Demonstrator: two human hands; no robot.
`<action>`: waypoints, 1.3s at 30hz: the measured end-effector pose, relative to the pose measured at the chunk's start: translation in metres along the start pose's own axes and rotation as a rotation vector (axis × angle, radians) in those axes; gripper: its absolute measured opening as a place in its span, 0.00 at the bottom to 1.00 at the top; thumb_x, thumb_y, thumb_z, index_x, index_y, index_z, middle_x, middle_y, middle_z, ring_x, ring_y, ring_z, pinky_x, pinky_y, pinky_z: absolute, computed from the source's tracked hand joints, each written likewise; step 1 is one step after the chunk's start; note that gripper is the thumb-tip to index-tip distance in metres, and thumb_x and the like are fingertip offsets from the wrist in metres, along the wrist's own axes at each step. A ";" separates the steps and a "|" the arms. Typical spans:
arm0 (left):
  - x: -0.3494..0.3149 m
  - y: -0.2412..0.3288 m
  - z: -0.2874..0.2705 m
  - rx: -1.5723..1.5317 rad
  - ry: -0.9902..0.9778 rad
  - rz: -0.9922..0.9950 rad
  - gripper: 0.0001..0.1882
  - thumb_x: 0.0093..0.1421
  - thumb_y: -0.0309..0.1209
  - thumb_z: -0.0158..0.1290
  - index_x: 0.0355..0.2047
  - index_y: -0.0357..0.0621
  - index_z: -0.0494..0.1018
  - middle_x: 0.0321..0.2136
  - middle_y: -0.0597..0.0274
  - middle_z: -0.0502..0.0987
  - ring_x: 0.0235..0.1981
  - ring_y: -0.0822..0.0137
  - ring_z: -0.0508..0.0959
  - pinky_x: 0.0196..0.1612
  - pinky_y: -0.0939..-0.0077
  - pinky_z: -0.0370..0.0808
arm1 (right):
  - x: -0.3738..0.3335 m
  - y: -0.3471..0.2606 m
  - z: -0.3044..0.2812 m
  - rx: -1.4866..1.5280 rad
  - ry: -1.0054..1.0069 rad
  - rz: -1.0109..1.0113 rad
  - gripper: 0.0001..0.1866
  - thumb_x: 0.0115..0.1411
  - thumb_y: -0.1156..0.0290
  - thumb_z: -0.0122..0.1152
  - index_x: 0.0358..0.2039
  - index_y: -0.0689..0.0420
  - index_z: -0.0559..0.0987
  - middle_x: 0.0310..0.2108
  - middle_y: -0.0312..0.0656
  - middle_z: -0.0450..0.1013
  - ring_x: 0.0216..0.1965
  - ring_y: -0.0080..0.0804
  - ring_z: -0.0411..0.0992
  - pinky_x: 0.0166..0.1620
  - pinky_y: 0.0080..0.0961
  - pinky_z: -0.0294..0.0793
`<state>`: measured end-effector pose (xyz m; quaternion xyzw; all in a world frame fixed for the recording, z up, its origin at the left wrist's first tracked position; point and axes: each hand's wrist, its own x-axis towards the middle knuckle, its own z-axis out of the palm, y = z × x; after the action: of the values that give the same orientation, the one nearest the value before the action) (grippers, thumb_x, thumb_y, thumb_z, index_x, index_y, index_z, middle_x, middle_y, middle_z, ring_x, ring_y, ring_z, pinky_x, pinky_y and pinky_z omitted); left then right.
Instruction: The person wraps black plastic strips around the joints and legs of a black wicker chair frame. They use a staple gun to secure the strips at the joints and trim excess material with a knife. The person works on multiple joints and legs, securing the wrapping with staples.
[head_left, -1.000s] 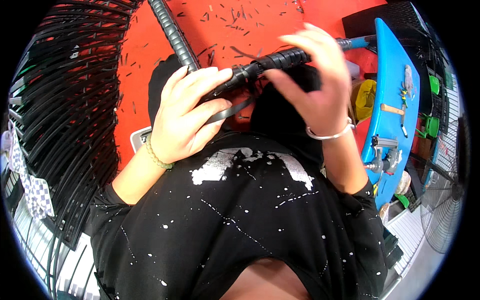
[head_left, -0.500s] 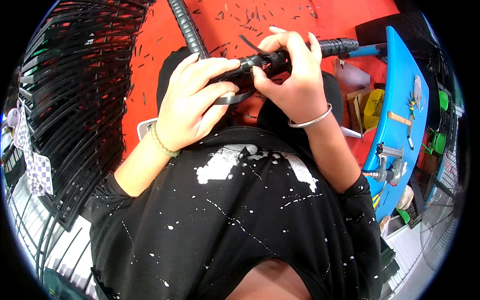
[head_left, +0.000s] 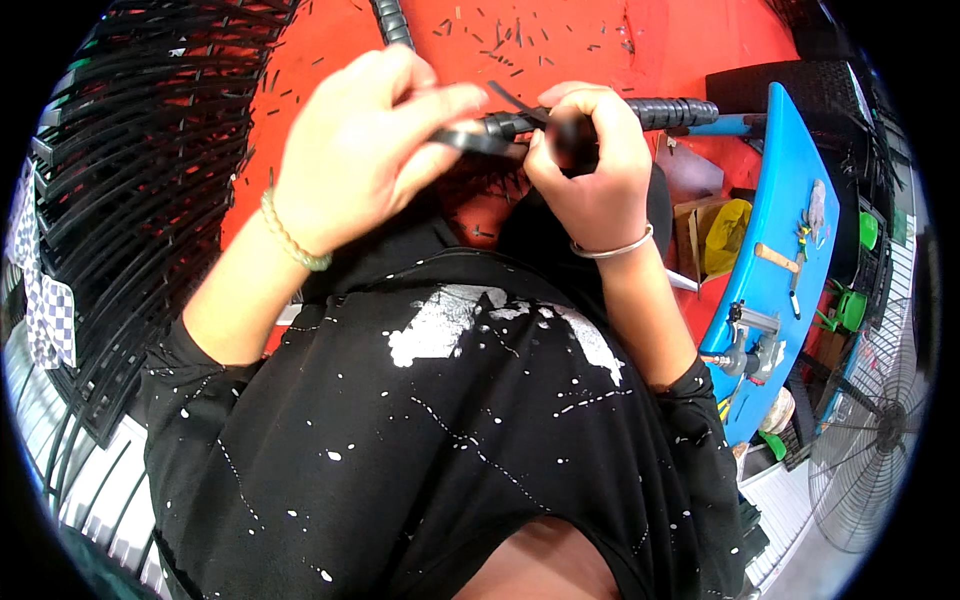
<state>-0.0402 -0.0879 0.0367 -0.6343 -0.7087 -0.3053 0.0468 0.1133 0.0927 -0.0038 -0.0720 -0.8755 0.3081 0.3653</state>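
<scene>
A black tube frame wrapped in flat black strip (head_left: 675, 113) lies crosswise in front of my body, above my dark-clad legs. My right hand (head_left: 605, 165) is closed round it, and a loose tail of strip (head_left: 512, 98) sticks up beside those fingers. Left of it, my left hand (head_left: 345, 155), slightly smeared by motion, pinches a flat black plastic strip (head_left: 480, 142) between thumb and fingers. That strip runs from the pinch toward the tube near my right hand. Another wrapped tube (head_left: 393, 22) reaches away at the top. Part of the wrapping is hidden behind my right fingers.
Many curved black strips (head_left: 140, 190) hang in a dense bank at the left, beside a checkered cloth (head_left: 50, 320). A blue table (head_left: 738, 400) at right bears a metal clamp-like tool (head_left: 755, 330) and a wooden-handled tool (head_left: 777, 257). Scraps litter the red floor (head_left: 460, 35). A fan (head_left: 885, 425) stands far right.
My left hand has left the tube and moved up and left, drawing the strip. My right hand has closed more tightly round the tube. The view has shifted slightly.
</scene>
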 end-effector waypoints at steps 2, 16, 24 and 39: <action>0.008 -0.003 -0.007 0.035 -0.054 -0.020 0.16 0.59 0.28 0.58 0.48 0.47 0.80 0.29 0.58 0.77 0.29 0.57 0.79 0.32 0.66 0.75 | 0.000 0.002 0.001 0.020 0.003 0.021 0.15 0.42 0.80 0.65 0.32 0.59 0.72 0.32 0.44 0.75 0.32 0.45 0.74 0.40 0.36 0.75; 0.031 -0.008 -0.019 -0.120 -0.381 0.082 0.12 0.58 0.29 0.57 0.42 0.39 0.78 0.34 0.52 0.80 0.37 0.50 0.81 0.40 0.61 0.78 | 0.012 -0.013 -0.027 0.004 0.023 -0.100 0.23 0.46 0.76 0.72 0.45 0.62 0.76 0.46 0.53 0.75 0.50 0.52 0.74 0.54 0.37 0.73; 0.015 0.022 -0.020 -0.234 -0.305 0.027 0.14 0.51 0.27 0.62 0.39 0.41 0.78 0.28 0.55 0.78 0.30 0.50 0.80 0.32 0.62 0.77 | 0.002 -0.065 -0.052 0.204 -0.288 0.066 0.22 0.49 0.79 0.76 0.46 0.61 0.82 0.39 0.45 0.80 0.28 0.29 0.78 0.33 0.23 0.79; 0.013 -0.005 0.025 -0.018 -0.102 -0.011 0.16 0.51 0.36 0.68 0.39 0.46 0.83 0.39 0.63 0.83 0.53 0.62 0.78 0.66 0.56 0.63 | -0.014 -0.040 -0.042 0.116 -0.082 0.304 0.12 0.53 0.83 0.71 0.39 0.62 0.83 0.29 0.39 0.78 0.25 0.23 0.72 0.32 0.18 0.72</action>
<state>-0.0394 -0.0639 0.0204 -0.6454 -0.7110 -0.2790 0.0030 0.1561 0.0763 0.0346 -0.1697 -0.8493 0.4127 0.2820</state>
